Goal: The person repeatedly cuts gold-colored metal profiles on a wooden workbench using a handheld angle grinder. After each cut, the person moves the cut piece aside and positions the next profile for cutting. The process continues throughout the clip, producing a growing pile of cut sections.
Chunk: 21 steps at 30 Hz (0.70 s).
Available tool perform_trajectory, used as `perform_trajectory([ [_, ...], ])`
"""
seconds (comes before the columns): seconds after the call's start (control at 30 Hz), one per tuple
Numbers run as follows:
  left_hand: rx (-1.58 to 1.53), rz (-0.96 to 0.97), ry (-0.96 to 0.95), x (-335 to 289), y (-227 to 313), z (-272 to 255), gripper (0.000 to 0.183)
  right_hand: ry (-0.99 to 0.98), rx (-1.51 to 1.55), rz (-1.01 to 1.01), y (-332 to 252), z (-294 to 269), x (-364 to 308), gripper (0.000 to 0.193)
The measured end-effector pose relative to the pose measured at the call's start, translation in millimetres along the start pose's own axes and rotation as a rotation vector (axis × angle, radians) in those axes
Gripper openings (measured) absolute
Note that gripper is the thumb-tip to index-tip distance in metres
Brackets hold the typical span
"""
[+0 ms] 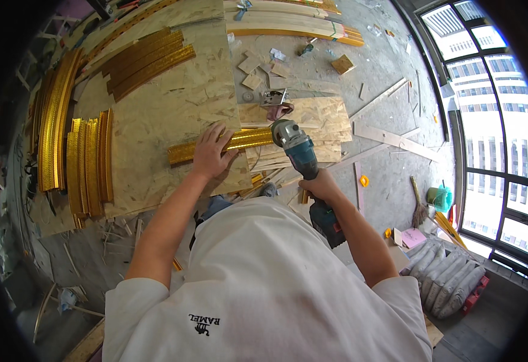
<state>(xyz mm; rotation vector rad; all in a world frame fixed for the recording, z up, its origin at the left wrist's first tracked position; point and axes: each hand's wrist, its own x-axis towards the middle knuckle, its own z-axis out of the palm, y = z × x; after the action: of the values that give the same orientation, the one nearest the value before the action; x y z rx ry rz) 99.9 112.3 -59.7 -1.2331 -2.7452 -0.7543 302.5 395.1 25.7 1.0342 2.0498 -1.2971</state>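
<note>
My right hand [322,186] is closed around the body of a teal and black cordless angle grinder [301,152]. Its disc end, with a metal guard, meets the right end of a gold patterned moulding strip [247,139]. That strip lies across the board table [173,120] and sticks out past its right edge. Across the strip's middle lies my left hand [212,152], fingers over the top and thumb on the near side, holding it against the board. Whether the disc is spinning or touching the strip, I cannot tell.
Gold moulding pieces are stacked on the table's left [89,163] and far side [149,63]. Another power tool [276,104] rests on a chipboard sheet [324,114] beyond the grinder. Offcuts and wood strips [397,142] litter the floor. At right are a teal bucket [440,198], grey bags [448,277] and tall windows.
</note>
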Motion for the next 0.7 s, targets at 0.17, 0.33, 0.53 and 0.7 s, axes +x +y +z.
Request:
perform_trajectory([
  [0.17, -0.006, -0.017, -0.016, -0.2, 0.0, -2.5, 0.054, -0.003, -0.031, -0.018, -2.2, 0.6, -0.6, 0.031],
  [0.33, -0.001, -0.010, -0.043, 1.0, -3.6, 2.1, 0.058, -0.010, -0.018, -0.008, 3.5, -0.5, -0.1, 0.030],
  [0.53, -0.022, -0.013, -0.051, -0.1, -4.4, 2.4, 0.059, -0.006, -0.001, -0.025, -3.6, 0.7, -6.6, 0.030],
  [0.7, -0.039, -0.013, -0.052, 1.8, -1.5, 0.2, 0.059, -0.010, -0.018, -0.023, -4.6, 1.8, -7.7, 0.029],
])
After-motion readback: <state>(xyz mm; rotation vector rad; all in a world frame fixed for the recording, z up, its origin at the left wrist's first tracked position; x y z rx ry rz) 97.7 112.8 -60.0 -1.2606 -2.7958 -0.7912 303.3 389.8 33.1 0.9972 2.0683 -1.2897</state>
